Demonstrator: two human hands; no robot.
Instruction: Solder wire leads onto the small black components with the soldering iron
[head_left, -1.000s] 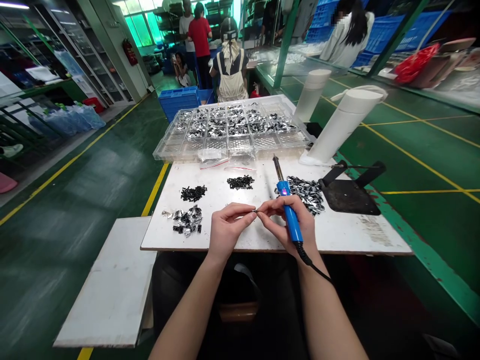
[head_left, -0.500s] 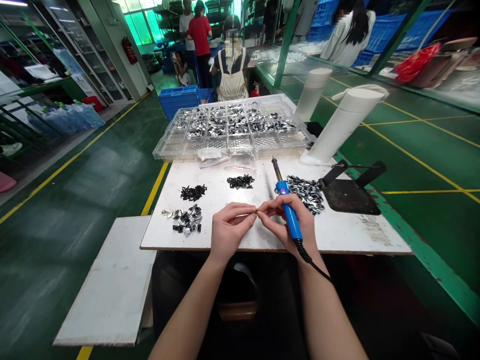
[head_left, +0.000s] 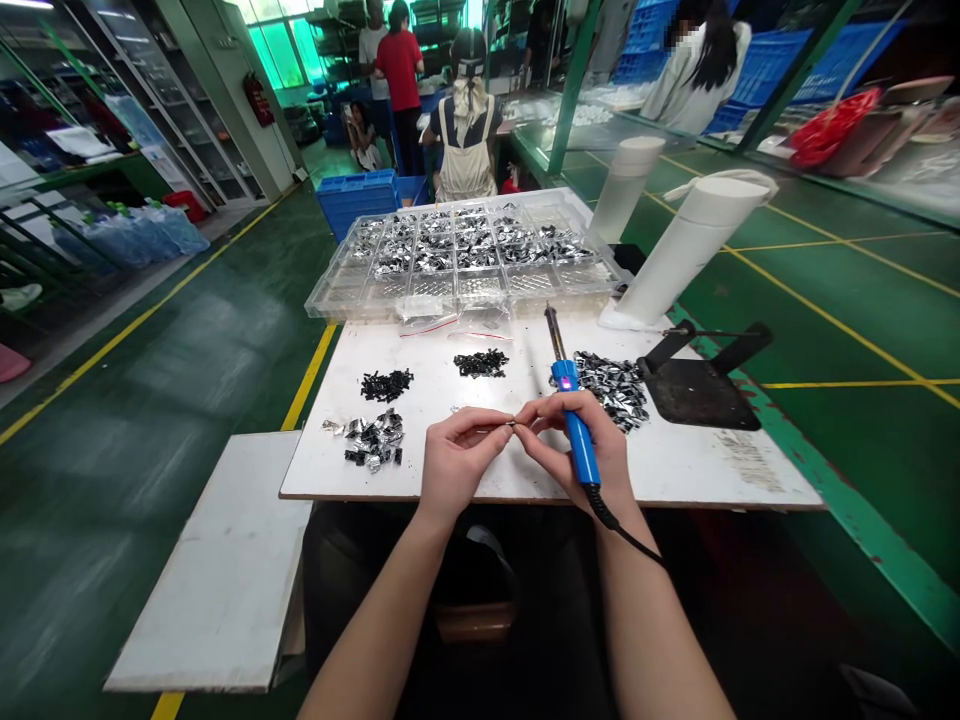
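Observation:
My left hand point(head_left: 459, 455) is closed, its thumb and forefinger pinched on a tiny dark piece point(head_left: 512, 424) that meets my right fingertips. My right hand point(head_left: 581, 440) pinches the same piece and also carries a blue soldering iron point(head_left: 582, 440), tip pointing up and away, cord trailing over the wrist. Beyond my hands lie two piles of small black parts point(head_left: 386, 385) point(head_left: 481, 363). Silvery foil pieces point(head_left: 375, 440) lie to the left of my left hand. A larger heap of black and silver strips point(head_left: 611, 385) is just right of the iron.
A clear compartment tray point(head_left: 330, 300) with shiny pieces spans the back of the white table point(head_left: 712, 475). Small plastic bags point(head_left: 480, 320) lie before it. Two white cylinders point(head_left: 694, 250) and a black metal stand point(head_left: 701, 390) are at the right. Several people are farther back.
The soldering iron has tilted slightly, its tip a little higher and its handle shifted slightly left. My two hands remain together with almost the same pinch.

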